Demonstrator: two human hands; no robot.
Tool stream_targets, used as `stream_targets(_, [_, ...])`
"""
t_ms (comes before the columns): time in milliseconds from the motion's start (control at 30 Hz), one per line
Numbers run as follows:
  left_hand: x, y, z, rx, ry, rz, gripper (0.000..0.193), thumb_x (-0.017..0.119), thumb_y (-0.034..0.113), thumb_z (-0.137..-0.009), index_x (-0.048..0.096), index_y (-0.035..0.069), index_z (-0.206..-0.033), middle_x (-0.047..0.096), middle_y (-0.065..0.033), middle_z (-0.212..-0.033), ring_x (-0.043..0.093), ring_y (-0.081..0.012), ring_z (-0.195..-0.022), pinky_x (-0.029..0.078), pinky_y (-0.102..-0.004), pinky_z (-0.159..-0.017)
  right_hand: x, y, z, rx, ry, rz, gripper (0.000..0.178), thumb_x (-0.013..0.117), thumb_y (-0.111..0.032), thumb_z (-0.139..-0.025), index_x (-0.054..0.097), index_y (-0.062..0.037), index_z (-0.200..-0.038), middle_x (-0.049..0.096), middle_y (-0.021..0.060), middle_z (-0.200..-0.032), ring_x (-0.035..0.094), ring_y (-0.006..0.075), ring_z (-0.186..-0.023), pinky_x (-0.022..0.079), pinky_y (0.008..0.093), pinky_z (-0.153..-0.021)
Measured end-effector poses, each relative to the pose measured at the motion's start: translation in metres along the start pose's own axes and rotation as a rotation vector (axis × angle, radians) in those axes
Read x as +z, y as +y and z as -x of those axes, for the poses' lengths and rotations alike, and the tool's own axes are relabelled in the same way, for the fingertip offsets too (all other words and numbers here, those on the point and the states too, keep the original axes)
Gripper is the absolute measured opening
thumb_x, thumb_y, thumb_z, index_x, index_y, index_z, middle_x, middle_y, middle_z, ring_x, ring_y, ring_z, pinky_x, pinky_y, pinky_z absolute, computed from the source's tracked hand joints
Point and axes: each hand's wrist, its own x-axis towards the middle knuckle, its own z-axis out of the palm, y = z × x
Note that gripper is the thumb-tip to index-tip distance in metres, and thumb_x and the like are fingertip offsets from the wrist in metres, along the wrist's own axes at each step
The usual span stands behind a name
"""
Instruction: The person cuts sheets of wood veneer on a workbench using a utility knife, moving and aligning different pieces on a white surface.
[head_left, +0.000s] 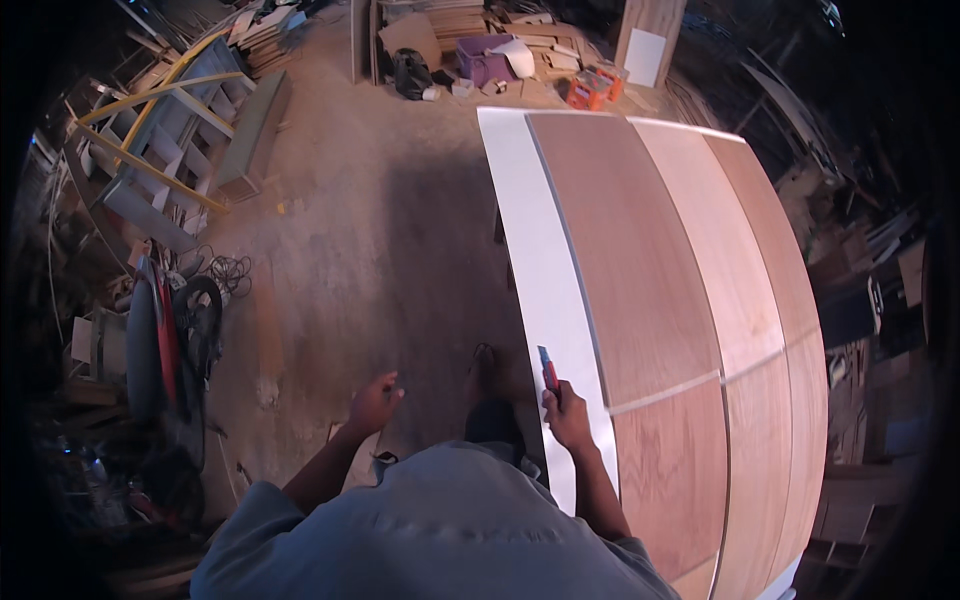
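My right hand (568, 416) is closed round a red utility knife (550, 374), whose blade points away from me. Hand and knife are over a white sheet (552, 250) that shows as a long strip along the left side of the wood panels. Several reddish and pale wood panels (640, 250) lie side by side on this sheet, just right of the knife. My left hand (375, 405) hangs over the floor on the left, away from the panels. Its fingers are loosely bent and apart, and nothing shows in them.
A motorcycle (165, 330) stands at the left. Beyond it is a wooden frame with yellow edges (160, 130). At the back are a purple bin (485, 62), orange crates (590, 88), a black bag (411, 74) and stacked boards. Brown floor (320, 240) stretches left of the panels.
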Motion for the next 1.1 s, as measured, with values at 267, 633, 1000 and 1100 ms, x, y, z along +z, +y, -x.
stream_targets(267, [-0.018, 0.054, -0.235, 0.080, -0.019, 0.144, 0.046, 0.068, 0.028, -0.093, 0.058, 0.004, -0.131, 0.069, -0.0175, -0.113, 0.068, -0.0279, -0.103, 0.052, -0.0394, -0.090, -0.034, -0.059, -0.324, -0.326, 0.216, 0.212, 0.027, 0.052, -0.024, -0.102, 0.051, 0.0017, -0.108, 0.066, 0.0210, -0.077, 0.069, 0.0336, -0.067, 0.052, 0.0460, -0.060])
stream_targets(633, [-0.053, 0.198, -0.652, 0.380, 0.078, 0.001, 0.033, 0.064, 0.020, -0.094, 0.060, 0.007, -0.123, 0.065, -0.0148, -0.118, 0.062, -0.0337, -0.112, 0.050, -0.0431, -0.092, -0.024, -0.165, -0.609, -0.208, 0.356, 0.345, 0.024, 0.055, -0.020, -0.098, 0.049, 0.0027, -0.105, 0.065, 0.0316, -0.081, 0.066, 0.0494, -0.076, 0.051, 0.0569, -0.067])
stream_targets(1000, [0.049, 0.221, -0.820, 0.332, -0.103, -0.045, 0.015, 0.065, 0.017, -0.089, 0.066, 0.007, -0.100, 0.067, -0.0117, -0.098, 0.063, -0.0303, -0.100, 0.049, -0.0439, -0.088, -0.028, -0.185, -0.677, 0.002, 0.144, 0.551, 0.020, 0.049, -0.016, -0.098, 0.044, 0.0025, -0.102, 0.065, 0.0315, -0.085, 0.068, 0.0469, -0.076, 0.057, 0.0517, -0.064])
stream_targets(1100, [0.053, 0.221, -0.821, 0.159, -0.103, 0.118, 0.011, 0.066, 0.017, -0.089, 0.067, 0.007, -0.093, 0.068, -0.0128, -0.090, 0.064, -0.0320, -0.090, 0.051, -0.0450, -0.080, -0.026, -0.196, -0.684, 0.060, 0.091, 0.604, 0.019, 0.049, -0.015, -0.098, 0.044, 0.0025, -0.102, 0.066, 0.0296, -0.086, 0.069, 0.0442, -0.076, 0.059, 0.0478, -0.064])
